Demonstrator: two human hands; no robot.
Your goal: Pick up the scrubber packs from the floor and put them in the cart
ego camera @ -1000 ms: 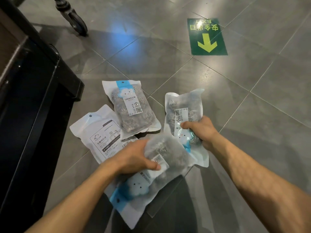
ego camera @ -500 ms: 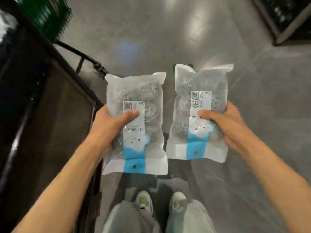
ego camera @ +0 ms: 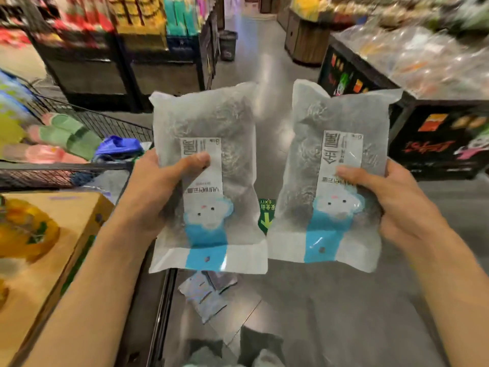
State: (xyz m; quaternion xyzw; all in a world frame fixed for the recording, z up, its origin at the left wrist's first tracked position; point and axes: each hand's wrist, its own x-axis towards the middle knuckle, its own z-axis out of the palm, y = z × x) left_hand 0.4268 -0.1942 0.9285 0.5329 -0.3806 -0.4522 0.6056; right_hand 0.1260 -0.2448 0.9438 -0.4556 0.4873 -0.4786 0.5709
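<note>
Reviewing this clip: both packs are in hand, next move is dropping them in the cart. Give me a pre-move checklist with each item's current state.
1. Left hand grips the left scrubber pack, thumb on its label: ok.
2. Right hand grips the right scrubber pack: ok.
3. Packs held apart, not tangled: ok.
4. Cart in view on the person's left, beside the left hand: ok.
5. Free room in the cart: cannot tell; a cardboard box and slippers already lie in it.
6. Floor cleared of packs: not ok; at least one pack on the floor lies below the held ones.
</note>
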